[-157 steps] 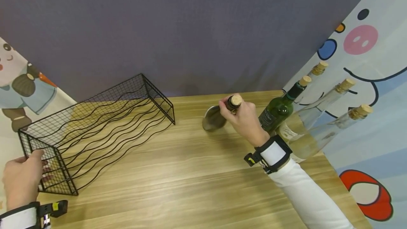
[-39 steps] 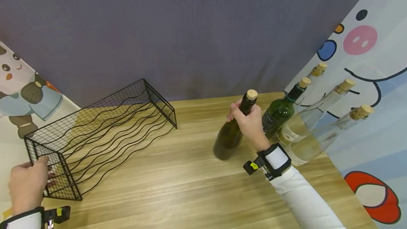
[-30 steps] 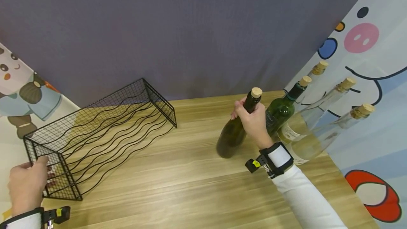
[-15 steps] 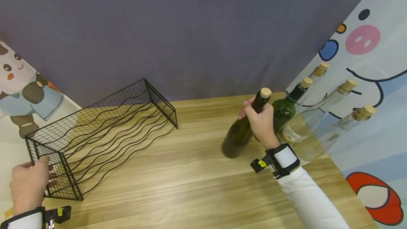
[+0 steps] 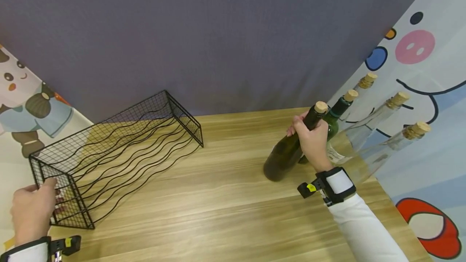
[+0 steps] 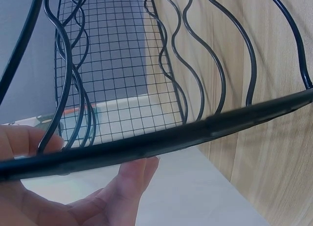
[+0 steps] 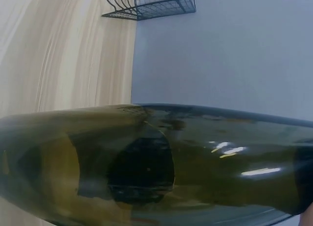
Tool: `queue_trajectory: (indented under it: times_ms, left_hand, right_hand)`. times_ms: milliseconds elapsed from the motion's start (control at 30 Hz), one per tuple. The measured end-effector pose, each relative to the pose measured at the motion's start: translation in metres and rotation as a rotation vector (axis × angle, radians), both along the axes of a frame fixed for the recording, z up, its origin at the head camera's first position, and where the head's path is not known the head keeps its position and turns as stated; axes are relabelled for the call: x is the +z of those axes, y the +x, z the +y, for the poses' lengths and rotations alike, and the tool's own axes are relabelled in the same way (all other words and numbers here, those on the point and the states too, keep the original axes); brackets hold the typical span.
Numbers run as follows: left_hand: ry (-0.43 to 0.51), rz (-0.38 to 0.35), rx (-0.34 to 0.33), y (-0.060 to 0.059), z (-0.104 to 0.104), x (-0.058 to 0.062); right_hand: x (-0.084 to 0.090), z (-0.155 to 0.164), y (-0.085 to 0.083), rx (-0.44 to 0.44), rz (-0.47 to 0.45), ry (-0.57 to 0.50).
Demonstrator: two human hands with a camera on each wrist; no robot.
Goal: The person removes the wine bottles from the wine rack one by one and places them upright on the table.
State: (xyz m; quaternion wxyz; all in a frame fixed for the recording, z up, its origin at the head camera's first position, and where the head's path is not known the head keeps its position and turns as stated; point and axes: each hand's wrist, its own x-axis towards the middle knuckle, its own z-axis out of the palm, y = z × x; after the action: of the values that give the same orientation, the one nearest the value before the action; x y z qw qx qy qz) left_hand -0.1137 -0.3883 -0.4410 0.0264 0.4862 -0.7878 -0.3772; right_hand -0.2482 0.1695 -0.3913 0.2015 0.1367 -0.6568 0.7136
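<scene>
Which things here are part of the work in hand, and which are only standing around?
In hand:
- dark bottle, neck gripped by the right hand
- wire rack, end held by the left hand

Standing by:
- green bottle
- three clear corked bottles
- wooden table

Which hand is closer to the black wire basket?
Left. The left hand grips the wire basket at its near end; the right hand is far across the table, holding the dark bottle.
</scene>
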Motion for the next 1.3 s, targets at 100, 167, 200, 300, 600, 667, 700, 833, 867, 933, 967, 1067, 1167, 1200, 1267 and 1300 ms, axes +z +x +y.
queue_trajectory:
  times_ms: [100,167,200,300,600,667,700,833,867,933,967,1067,1167,1200,1267,1300]
  left_hand:
    - [0.009,0.005,0.003,0.0,0.0,-0.001]
    - [0.008,0.003,0.005,0.0,0.0,-0.002]
    - [0.009,0.003,0.005,0.0,-0.001,-0.002]
    - [0.01,0.006,0.006,0.0,-0.002,-0.003]
    - [-0.004,-0.019,-0.005,-0.002,-0.007,-0.004]
    - [-0.003,-0.021,-0.003,-0.002,-0.006,-0.003]
    - [-0.004,-0.022,-0.002,-0.002,-0.005,-0.003]
    - [0.004,-0.015,0.005,-0.001,-0.002,-0.002]
    - [0.01,-0.009,0.006,-0.001,-0.002,-0.002]
    - [0.012,-0.005,0.006,-0.001,-0.002,-0.002]
    - [0.009,-0.006,0.003,-0.001,-0.003,-0.001]
    - [0.003,-0.009,0.004,0.0,-0.001,0.0]
    - [-0.003,-0.012,0.007,0.001,0.0,0.0]
    - [-0.003,-0.01,0.008,0.001,0.001,0.0]
    - [-0.006,-0.009,0.007,0.001,0.001,0.0]
    - [-0.009,-0.011,0.005,0.001,0.0,0.0]
  right_hand:
    - [-0.002,0.004,0.0,-0.01,0.013,-0.033]
    - [-0.003,0.008,-0.001,-0.018,0.026,-0.04]
    - [-0.003,0.009,-0.001,-0.018,0.034,-0.052]
    - [-0.005,0.014,-0.001,-0.031,0.055,-0.042]
    - [-0.007,0.03,0.0,-0.048,0.096,-0.069]
    - [-0.007,0.033,0.0,-0.039,0.113,-0.096]
    - [-0.008,0.035,0.0,-0.039,0.121,-0.105]
    - [-0.009,0.041,0.0,-0.05,0.139,-0.142]
    - [-0.009,0.043,0.001,-0.056,0.138,-0.147]
    - [-0.008,0.045,0.002,-0.065,0.136,-0.157]
    - [-0.008,0.047,0.003,-0.074,0.133,-0.156]
    - [-0.006,0.051,0.004,-0.102,0.118,-0.162]
    - [-0.005,0.056,0.004,-0.119,0.101,-0.172]
    - [-0.005,0.057,0.004,-0.12,0.097,-0.178]
    - [-0.005,0.06,0.004,-0.113,0.094,-0.198]
    - [-0.005,0.061,0.004,-0.109,0.096,-0.208]
